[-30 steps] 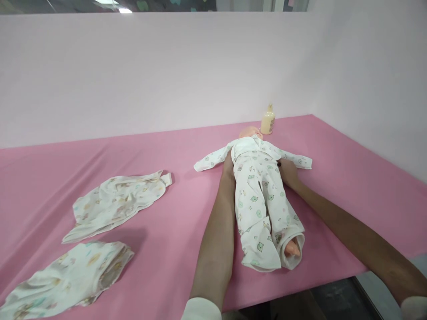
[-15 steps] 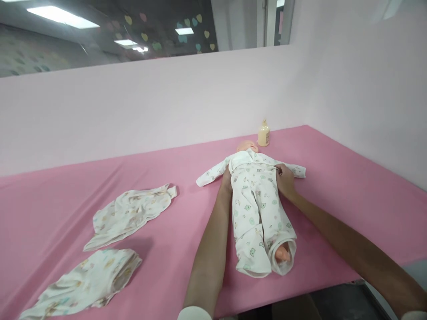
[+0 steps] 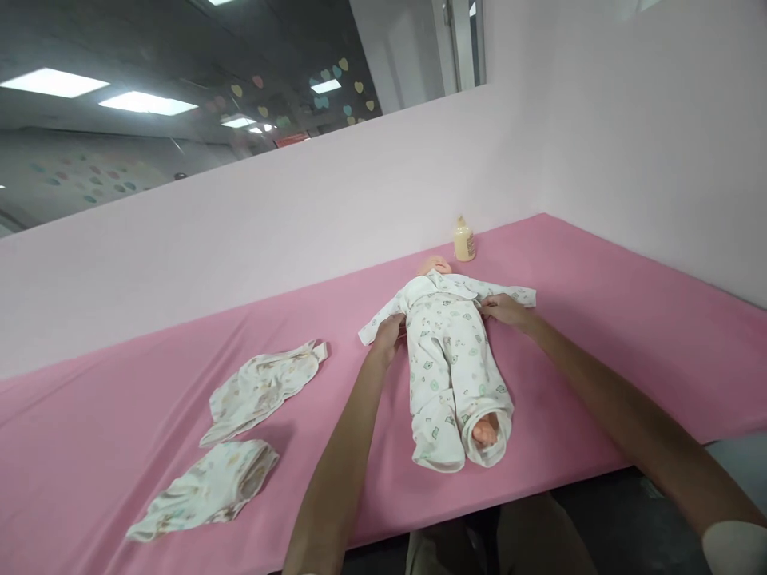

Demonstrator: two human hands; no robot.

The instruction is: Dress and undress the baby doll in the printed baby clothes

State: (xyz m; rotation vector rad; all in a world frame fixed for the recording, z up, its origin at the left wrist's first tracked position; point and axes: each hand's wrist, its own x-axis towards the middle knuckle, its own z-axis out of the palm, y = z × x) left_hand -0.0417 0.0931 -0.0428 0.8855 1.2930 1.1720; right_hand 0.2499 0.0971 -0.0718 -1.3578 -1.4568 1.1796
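Note:
A baby doll lies on its back on the pink table, dressed in a white printed shirt and trousers, one bare foot showing at a trouser cuff. My left hand rests at the doll's left side, fingers curled on the trouser waistband beside the sleeve. My right hand pinches the waistband on the doll's other side.
A cream bottle stands by the wall behind the doll's head. Two loose printed garments lie to the left, one farther back, one near the front edge. Pale walls bound the table at back and right.
The camera has tilted up and pulled back. Both hands have slid out from under the doll's sides and now grip the waistband at its edges.

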